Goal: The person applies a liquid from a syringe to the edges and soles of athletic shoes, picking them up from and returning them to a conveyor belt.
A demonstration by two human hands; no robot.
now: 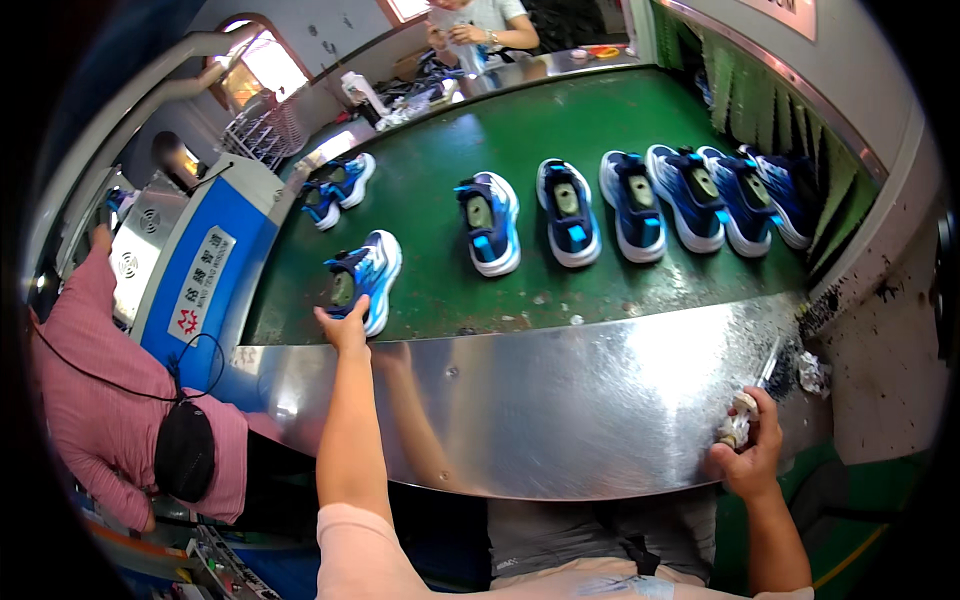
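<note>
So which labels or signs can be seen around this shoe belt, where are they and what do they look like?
Machine label: on the blue and grey machine left of the green belt; tall white rectangle with dark characters and a red emblem at its lower end.
Wall sign: top right above the belt; pale plate with red lettering, cut off by the picture edge.
No screens or packages show.

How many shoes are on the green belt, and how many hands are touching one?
Blue shoes in the long row: 6
Blue shoes in the far pair: 2
Blue shoe under the left hand, near the belt edge: 1
Total shoes: 9
Hands touching a shoe: 1
</note>
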